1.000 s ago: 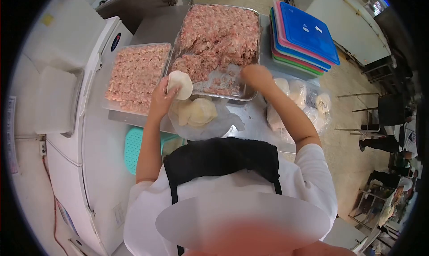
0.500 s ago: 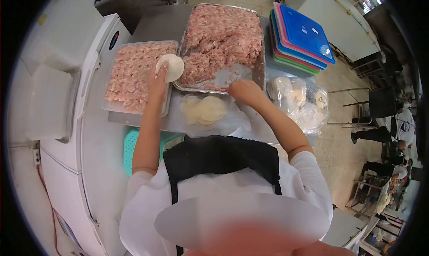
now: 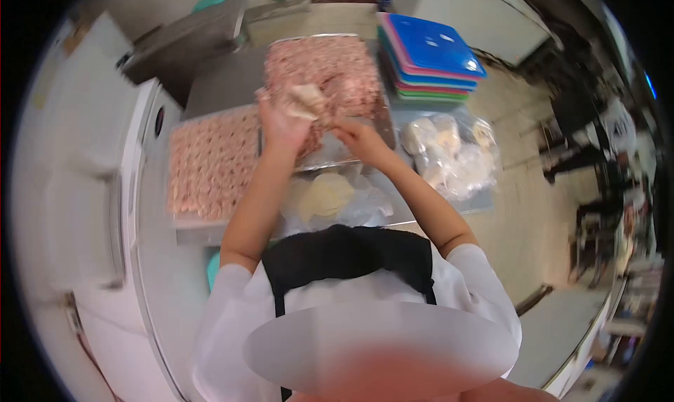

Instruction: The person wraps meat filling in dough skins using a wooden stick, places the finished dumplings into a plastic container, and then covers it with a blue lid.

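"So, what does the left hand [image 3: 279, 127] have in its grip?"

"A pale dough wrapper [image 3: 307, 101]. The fingers curl partly round it; blur hides how tightly."

"And the right hand [image 3: 361, 141]?"

"Its fingers are drawn together just right of that grip, near the wrapper. I can't tell whether they pinch anything."

"Why hold it there?"

"Probably to keep it close to the minced meat [image 3: 309, 56], which lies beyond the grip in a metal tray [image 3: 335, 151]. Loose bits would drop back in."

"Which way does the wrapper point?"

"It looks bent rather than flat. Its long axis seems to slant from the left hand toward the right one, though blur leaves that unsure."

"And around them?"

"A stack of pale rounds [image 3: 326, 197] lies on the desk [image 3: 225, 79], bodyward of the grip, presumably for a short reach. Rows of meaty pieces [image 3: 210, 167] sit left of it, lids [image 3: 435, 47] and bagged rounds [image 3: 456, 160] to its right."
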Demonstrator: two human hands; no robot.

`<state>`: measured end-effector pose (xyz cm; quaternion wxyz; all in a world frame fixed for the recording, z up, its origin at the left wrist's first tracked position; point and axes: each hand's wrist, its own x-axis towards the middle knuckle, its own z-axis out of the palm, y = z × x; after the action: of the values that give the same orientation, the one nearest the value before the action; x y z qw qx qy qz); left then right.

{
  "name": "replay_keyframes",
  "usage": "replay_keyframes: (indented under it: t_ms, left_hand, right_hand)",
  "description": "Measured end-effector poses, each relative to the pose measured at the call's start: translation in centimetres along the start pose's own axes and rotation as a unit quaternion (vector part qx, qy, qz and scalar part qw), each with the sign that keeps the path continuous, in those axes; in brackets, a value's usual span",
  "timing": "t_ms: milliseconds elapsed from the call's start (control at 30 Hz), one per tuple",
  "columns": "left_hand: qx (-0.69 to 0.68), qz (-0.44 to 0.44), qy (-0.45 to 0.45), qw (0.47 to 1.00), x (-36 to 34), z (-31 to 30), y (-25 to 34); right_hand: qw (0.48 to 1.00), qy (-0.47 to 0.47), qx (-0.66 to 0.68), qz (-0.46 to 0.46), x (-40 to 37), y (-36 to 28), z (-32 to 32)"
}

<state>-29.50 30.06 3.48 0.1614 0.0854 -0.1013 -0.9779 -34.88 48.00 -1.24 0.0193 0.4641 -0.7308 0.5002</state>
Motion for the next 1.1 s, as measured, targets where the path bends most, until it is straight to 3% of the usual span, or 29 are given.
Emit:
replay_keyframes:
  t_ms: [100, 200, 233, 333, 433, 533, 567, 633, 667, 733, 833, 867, 933, 1033, 1100]
  left_hand:
    - [0.073, 0.016, 0.066, 0.995, 0.4, -1.4, -0.3]
    - [0.033, -0.01, 0.098, 0.995, 1.0, -3.3, -1.3]
    - [0.039, -0.026, 0.099, 0.994, 0.3, -2.1, -1.8]
    - [0.06, -0.051, 0.106, 0.991, -1.9, 0.7, -2.9]
    - [0.07, -0.04, 0.109, 0.991, -2.7, 1.8, -2.9]
    - [0.067, -0.034, 0.088, 0.993, -3.1, 2.5, -2.6]
    - [0.07, -0.032, 0.065, 0.995, -3.1, 2.7, -2.7]
    - [0.076, -0.015, 0.043, 0.996, -2.8, 2.1, -2.5]
    - [0.076, -0.02, 0.003, 0.997, -2.1, 1.0, -2.0]
    - [0.084, -0.033, -0.078, 0.993, -1.6, -0.3, -0.6]
    - [0.423, 0.005, -0.095, 0.901, -4.7, 0.7, -0.1]
    - [0.529, 0.071, -0.139, 0.834, -5.0, 1.6, 0.0]
    - [0.702, 0.199, -0.216, 0.649, -5.3, 3.2, 0.5]
    - [0.672, 0.034, -0.251, 0.696, -5.3, 5.7, 0.8]
    - [0.737, 0.096, -0.299, 0.598, -4.7, 5.5, 1.2]
  right_hand:
    - [0.956, -0.16, -0.232, 0.079, -1.3, -1.8, -3.9]
    - [0.942, -0.147, -0.284, 0.099, -1.7, -6.5, -6.0]
    - [0.965, -0.06, -0.249, 0.052, -2.2, -6.0, -5.5]
    - [0.948, -0.11, -0.292, 0.063, -2.4, -5.2, -6.5]
    - [0.896, -0.189, -0.395, 0.072, -1.9, -8.1, -9.4]
    - [0.946, -0.108, -0.302, 0.041, -2.0, -9.3, -7.8]
    - [0.948, -0.137, -0.279, 0.069, -1.9, -8.0, -7.4]
    - [0.953, -0.136, -0.268, 0.035, -1.3, -8.4, -9.0]
    - [0.955, -0.134, -0.265, 0.016, -0.9, -8.4, -10.0]
    - [0.988, -0.089, -0.123, 0.014, -0.6, -7.6, -10.7]
    - [0.993, -0.098, -0.011, 0.063, -0.9, -7.9, -11.5]
    - [0.989, -0.112, 0.01, 0.092, -1.2, -8.2, -11.9]
    - [0.981, -0.173, -0.002, 0.092, -0.9, -10.0, -13.8]
    - [0.982, -0.186, -0.018, 0.036, -1.2, -9.5, -13.9]
    - [0.982, -0.186, -0.027, 0.008, -1.3, -8.0, -13.3]
